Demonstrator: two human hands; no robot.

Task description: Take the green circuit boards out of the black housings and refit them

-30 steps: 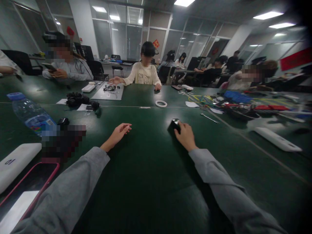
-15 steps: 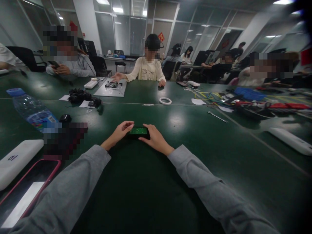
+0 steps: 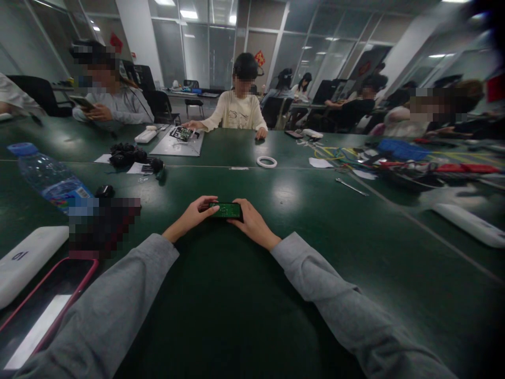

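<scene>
Between my two hands is a small green circuit board (image 3: 226, 210) with a dark edge, held just above the dark green table (image 3: 232, 316). My left hand (image 3: 199, 209) grips its left end, thumb lying over the front face and fingers behind. Around the right end my right hand (image 3: 250, 218) is closed, with the thumb along the lower edge. Small light marks show on the board's face, too small to make out. Its back is hidden from view.
Left of my arms are a water bottle (image 3: 47, 173), a white power bank (image 3: 31, 258) and a red-edged phone (image 3: 51, 300). A white ring (image 3: 266, 162) and a wrench (image 3: 351, 187) lie beyond my hands. Across the table, a person (image 3: 240, 108) touches electronics on a pale plate (image 3: 189, 149).
The circuit board has risen slightly and its face is tilted more towards me. My left thumb has moved onto the face. The person opposite has tilted up the electronics.
</scene>
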